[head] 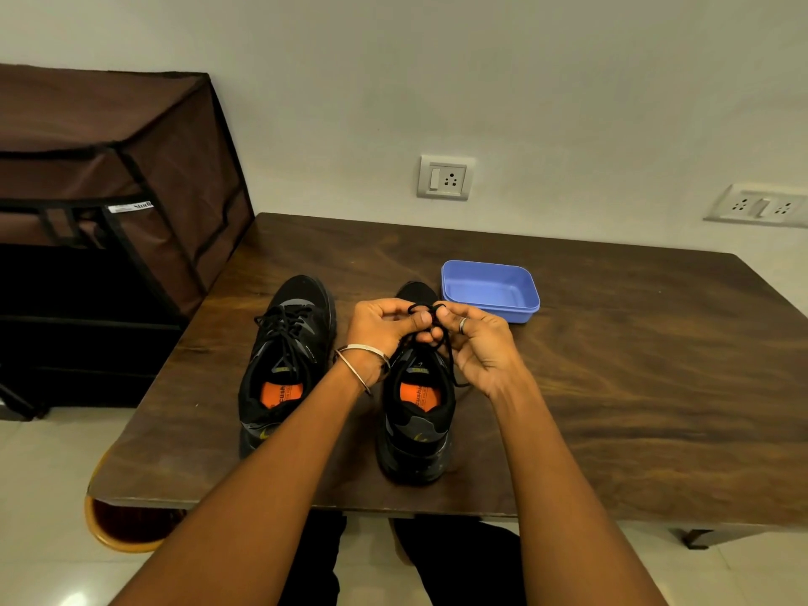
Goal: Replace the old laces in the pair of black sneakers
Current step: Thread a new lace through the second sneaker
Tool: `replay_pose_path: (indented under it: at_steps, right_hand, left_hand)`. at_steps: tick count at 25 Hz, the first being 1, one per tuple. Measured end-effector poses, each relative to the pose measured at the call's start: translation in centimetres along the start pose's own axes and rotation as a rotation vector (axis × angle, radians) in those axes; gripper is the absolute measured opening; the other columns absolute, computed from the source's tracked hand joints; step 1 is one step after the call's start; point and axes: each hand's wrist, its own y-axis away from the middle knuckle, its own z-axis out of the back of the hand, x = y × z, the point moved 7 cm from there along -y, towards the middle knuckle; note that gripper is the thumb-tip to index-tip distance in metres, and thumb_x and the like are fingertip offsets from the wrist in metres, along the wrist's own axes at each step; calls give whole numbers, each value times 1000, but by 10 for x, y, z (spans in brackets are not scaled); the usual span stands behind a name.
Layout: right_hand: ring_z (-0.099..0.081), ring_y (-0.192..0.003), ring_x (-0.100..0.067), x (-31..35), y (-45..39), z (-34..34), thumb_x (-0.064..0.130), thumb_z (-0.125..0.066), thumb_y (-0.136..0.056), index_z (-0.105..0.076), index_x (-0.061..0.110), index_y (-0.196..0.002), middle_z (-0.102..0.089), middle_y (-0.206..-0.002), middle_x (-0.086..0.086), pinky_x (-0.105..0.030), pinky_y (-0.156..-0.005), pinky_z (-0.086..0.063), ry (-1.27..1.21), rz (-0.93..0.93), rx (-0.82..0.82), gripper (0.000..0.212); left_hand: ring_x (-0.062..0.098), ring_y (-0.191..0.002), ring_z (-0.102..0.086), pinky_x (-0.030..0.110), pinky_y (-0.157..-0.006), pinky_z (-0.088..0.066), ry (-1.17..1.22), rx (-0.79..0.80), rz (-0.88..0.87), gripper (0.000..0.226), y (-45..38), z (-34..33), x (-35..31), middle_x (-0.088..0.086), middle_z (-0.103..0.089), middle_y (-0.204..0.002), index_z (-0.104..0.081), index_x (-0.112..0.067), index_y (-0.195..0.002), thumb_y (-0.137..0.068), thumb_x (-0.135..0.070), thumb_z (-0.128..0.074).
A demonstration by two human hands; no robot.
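Note:
Two black sneakers with orange insoles stand side by side on the dark wooden table (612, 387), toes pointing away from me. The left sneaker (286, 365) is laced with a black lace tied in a loose bow. Above the right sneaker (417, 413), my left hand (384, 330) and my right hand (476, 343) meet and both pinch loops of its black lace (423, 309) between thumb and fingers. One lace end hangs down past the shoe's right side. My hands hide the lacing over the tongue.
A shallow blue plastic tub (492, 290) sits just behind and right of the right sneaker. A brown fabric-covered rack (109, 168) stands left of the table. The wall behind carries two socket plates (444, 177). My legs show under the near table edge.

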Motion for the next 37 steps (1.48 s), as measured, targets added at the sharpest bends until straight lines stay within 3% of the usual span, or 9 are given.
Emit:
replay_pose_path:
  at_steps: [3, 7, 16, 21, 25, 29, 33, 35, 37]
  right_hand:
    - [-58, -50, -13, 2, 1, -2, -7, -58, -92, -67, 0, -90, -65, -66, -10, -23, -52, -55, 8, -1, -1, 11]
    - [-56, -44, -9, 4, 3, -11, -8, -52, -95, -65, -5, -88, -65, -59, -7, -18, -48, -51, 102, 0, 33, 14]
    - [-63, -47, -14, -6, 1, -1, -5, -56, -93, -67, -1, -86, -68, -61, -9, -23, -53, -55, 46, -115, -59, 14]
    - [-61, -42, -13, -7, -4, 5, 0, -55, -94, -66, 1, -88, -67, -62, -10, -20, -43, -48, 130, -125, -172, 13]
    - [-56, -38, -8, -4, -9, 2, -1, -58, -92, -69, -7, -94, -63, -65, -12, -18, -39, -43, 293, -53, -196, 12]
    - [-57, -43, -7, 0, -10, 5, -2, -60, -93, -69, -3, -87, -64, -62, -9, -18, -44, -47, 352, -22, -180, 11]
    - [-68, -61, -15, 14, -8, 13, -2, -66, -89, -69, -3, -101, -71, -79, -15, -27, -63, -59, 491, 105, -87, 12]
    - [-72, -80, -23, 23, -10, 14, 3, -71, -87, -72, 2, -103, -74, -92, -14, -40, -82, -60, 703, 209, -99, 16]
    - [-70, -92, -23, 31, -10, 9, 12, -73, -87, -75, 10, -103, -74, -97, -6, -46, -91, -55, 991, 328, -142, 16]
  left_hand:
    - [13, -49, -66, 23, -54, -57, -8, -1, -38, 12, 2, 0, -2, 7, -70, -60, -66, 4, -87, -80, 14, -65]
    - [9, -57, -68, 19, -61, -56, -162, 36, -176, 36, 2, -2, -9, -2, -70, -62, -67, 2, -112, -78, 13, -67]
    - [12, -63, -70, 21, -63, -57, -217, 49, -220, 24, 0, 1, -13, 3, -72, -74, -70, 7, -96, -74, 16, -70]
    - [15, -79, -70, 30, -79, -58, -777, 57, -474, 15, -2, 4, -30, 5, -74, -82, -77, -8, -86, -71, -5, -82]
    - [24, -89, -67, 38, -79, -54, -1245, 154, -731, 22, 10, -19, -45, 6, -73, -93, -75, -18, -106, -84, -19, -72]
    - [25, -112, -51, 34, -80, -45, -1832, 225, -543, 34, 5, -38, -31, 7, -56, -115, -59, -17, -128, -101, -29, -44]
    - [31, -105, -54, 36, -81, -41, -1636, 275, -267, 29, -1, -39, -21, 16, -58, -112, -60, -6, -118, -99, -22, -46]
    - [29, -79, -56, 39, -71, -41, -1321, 314, -88, 18, -2, -27, -11, 15, -58, -86, -60, -8, -88, -97, -18, -49]
    - [23, -56, -47, 38, -59, -41, -902, 264, 85, 29, -1, -11, -4, 8, -49, -62, -53, -10, -66, -95, -13, -50]
